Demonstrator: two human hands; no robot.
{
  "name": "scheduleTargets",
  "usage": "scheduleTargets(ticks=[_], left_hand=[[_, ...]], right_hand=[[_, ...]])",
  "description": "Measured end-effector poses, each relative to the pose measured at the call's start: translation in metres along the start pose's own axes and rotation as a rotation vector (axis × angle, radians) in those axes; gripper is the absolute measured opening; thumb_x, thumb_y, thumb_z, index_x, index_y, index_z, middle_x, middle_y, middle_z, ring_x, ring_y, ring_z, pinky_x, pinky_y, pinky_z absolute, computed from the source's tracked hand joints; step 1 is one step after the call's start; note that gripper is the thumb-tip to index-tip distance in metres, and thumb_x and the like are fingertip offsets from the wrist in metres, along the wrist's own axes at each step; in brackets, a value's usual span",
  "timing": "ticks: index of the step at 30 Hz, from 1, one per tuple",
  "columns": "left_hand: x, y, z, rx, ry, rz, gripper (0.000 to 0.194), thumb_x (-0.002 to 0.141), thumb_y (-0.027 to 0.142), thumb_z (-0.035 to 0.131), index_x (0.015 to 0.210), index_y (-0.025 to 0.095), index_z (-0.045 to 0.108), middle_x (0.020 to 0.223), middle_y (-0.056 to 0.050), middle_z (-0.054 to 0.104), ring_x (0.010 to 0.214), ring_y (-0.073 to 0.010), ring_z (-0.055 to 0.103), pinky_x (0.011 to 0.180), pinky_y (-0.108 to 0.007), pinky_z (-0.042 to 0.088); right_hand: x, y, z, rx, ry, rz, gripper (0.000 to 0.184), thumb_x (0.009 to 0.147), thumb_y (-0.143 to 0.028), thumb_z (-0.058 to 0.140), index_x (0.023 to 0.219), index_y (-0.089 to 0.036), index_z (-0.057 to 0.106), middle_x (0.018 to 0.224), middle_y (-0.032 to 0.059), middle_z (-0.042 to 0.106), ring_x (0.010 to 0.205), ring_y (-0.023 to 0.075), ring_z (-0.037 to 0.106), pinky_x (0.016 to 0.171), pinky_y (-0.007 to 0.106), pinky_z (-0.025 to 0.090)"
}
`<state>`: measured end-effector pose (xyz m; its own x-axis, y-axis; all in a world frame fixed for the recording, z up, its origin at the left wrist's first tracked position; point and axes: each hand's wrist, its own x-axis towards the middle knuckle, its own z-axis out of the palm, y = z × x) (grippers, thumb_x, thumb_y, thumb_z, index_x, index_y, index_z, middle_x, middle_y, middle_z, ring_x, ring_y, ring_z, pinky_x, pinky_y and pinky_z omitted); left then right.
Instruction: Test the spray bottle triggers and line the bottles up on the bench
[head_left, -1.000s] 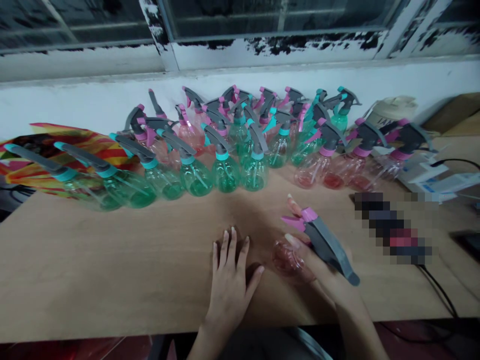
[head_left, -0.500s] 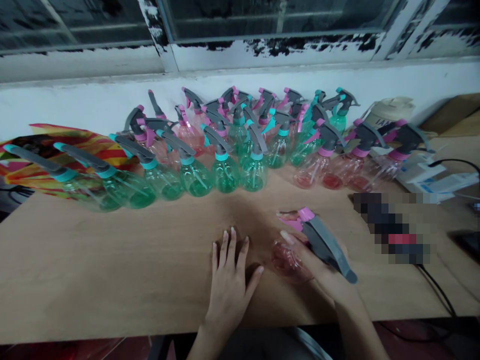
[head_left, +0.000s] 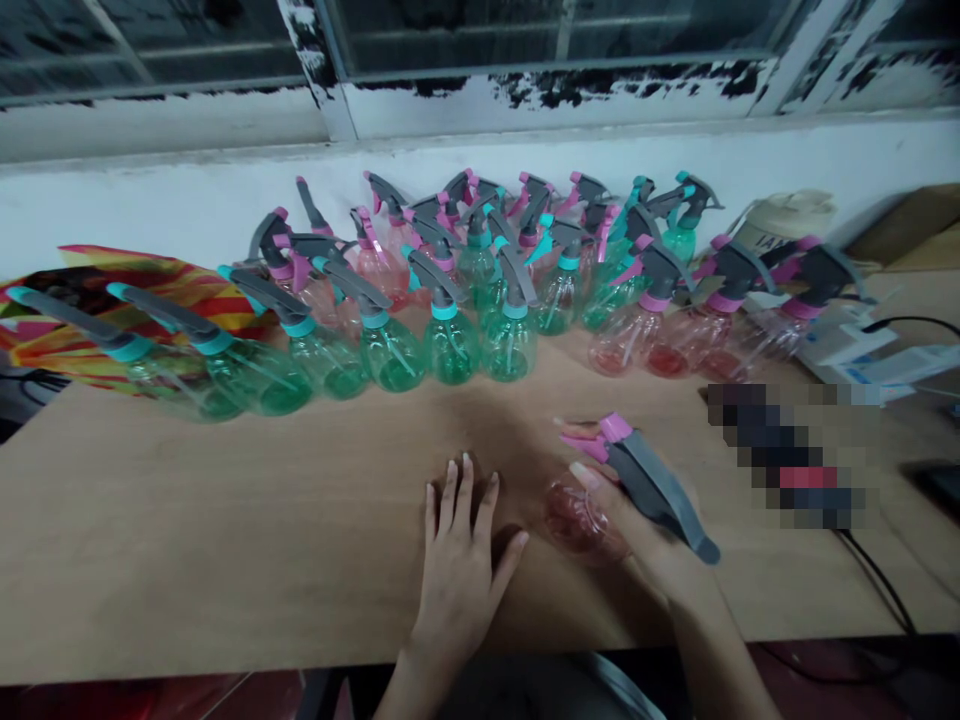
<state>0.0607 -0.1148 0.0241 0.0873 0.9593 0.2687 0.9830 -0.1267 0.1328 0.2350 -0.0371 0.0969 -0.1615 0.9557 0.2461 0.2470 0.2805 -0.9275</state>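
Note:
My left hand (head_left: 463,570) lies flat on the wooden table with its fingers spread, holding nothing. To its right, my right hand (head_left: 637,530) is wrapped round a pink spray bottle (head_left: 585,515) with a grey and pink trigger head. That bottle is tilted, its clear pink base toward my left hand; part of its neck is hidden by my fingers. Beyond my hands stand a row of green spray bottles (head_left: 452,345) with teal collars and, at the right, several pink spray bottles (head_left: 671,350). More bottles of both colours crowd behind them.
The wooden table (head_left: 225,560) runs below a white wall and window. A colourful bag (head_left: 150,290) sits at the back left. At the right are a pixelated dark object (head_left: 780,460) with a cable, a white object (head_left: 862,345), a cream container (head_left: 795,220) and a cardboard box (head_left: 907,230).
Hardly anything differs. The right-hand side of the view, with my right hand and the held spray bottle, sits very slightly further right; my left hand stays flat in place.

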Motion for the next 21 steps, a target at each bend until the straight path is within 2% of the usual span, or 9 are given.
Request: scheduleTargets(ticks=[4, 9, 15, 18, 21], left_hand=[[0.000, 0.001, 0.000, 0.001, -0.002, -0.006, 0.053, 0.093, 0.036, 0.052, 0.138, 0.010, 0.043, 0.150, -0.021, 0.029, 0.139, -0.0355, 0.023, 0.108, -0.058, 0.024], [0.000, 0.001, -0.001, -0.008, -0.009, -0.008, 0.053, 0.093, 0.035, 0.052, 0.138, 0.010, 0.041, 0.150, -0.020, 0.029, 0.139, -0.0352, 0.023, 0.108, -0.058, 0.023], [0.001, 0.000, -0.001, -0.015, 0.011, -0.001, 0.051, 0.093, 0.035, 0.051, 0.137, 0.011, 0.042, 0.150, -0.021, 0.029, 0.139, -0.0348, 0.023, 0.107, -0.058, 0.024], [0.001, 0.000, 0.000, -0.013, 0.009, -0.003, 0.051, 0.093, 0.035, 0.052, 0.137, 0.011, 0.042, 0.150, -0.021, 0.029, 0.139, -0.0344, 0.022, 0.108, -0.057, 0.023], [0.000, 0.000, 0.000, -0.019, -0.001, -0.010, 0.051, 0.093, 0.036, 0.052, 0.137, 0.012, 0.042, 0.151, -0.020, 0.028, 0.140, -0.0339, 0.022, 0.108, -0.057, 0.023]], right_hand=[[-0.004, 0.004, 0.001, 0.076, -0.019, 0.060, 0.035, 0.081, -0.035, 0.066, 0.116, -0.031, 0.064, 0.115, 0.0022, 0.069, 0.104, 0.0209, 0.065, 0.094, 0.037, 0.051], [-0.009, 0.005, 0.002, 0.108, 0.012, 0.123, 0.027, 0.080, -0.031, 0.067, 0.107, -0.030, 0.067, 0.103, 0.0008, 0.072, 0.098, 0.0214, 0.067, 0.091, 0.039, 0.054], [-0.001, -0.005, 0.000, 0.065, -0.028, 0.052, 0.031, 0.081, -0.034, 0.065, 0.111, -0.029, 0.066, 0.113, 0.0024, 0.069, 0.105, 0.0213, 0.064, 0.093, 0.037, 0.052], [0.004, -0.008, 0.002, -0.007, 0.032, 0.012, 0.023, 0.079, -0.038, 0.066, 0.098, -0.026, 0.069, 0.100, 0.0032, 0.072, 0.093, 0.0228, 0.069, 0.086, 0.038, 0.055], [0.005, -0.007, 0.005, -0.047, 0.098, 0.012, 0.017, 0.078, -0.039, 0.068, 0.086, -0.025, 0.070, 0.086, 0.0021, 0.072, 0.080, 0.0216, 0.070, 0.075, 0.034, 0.058]])
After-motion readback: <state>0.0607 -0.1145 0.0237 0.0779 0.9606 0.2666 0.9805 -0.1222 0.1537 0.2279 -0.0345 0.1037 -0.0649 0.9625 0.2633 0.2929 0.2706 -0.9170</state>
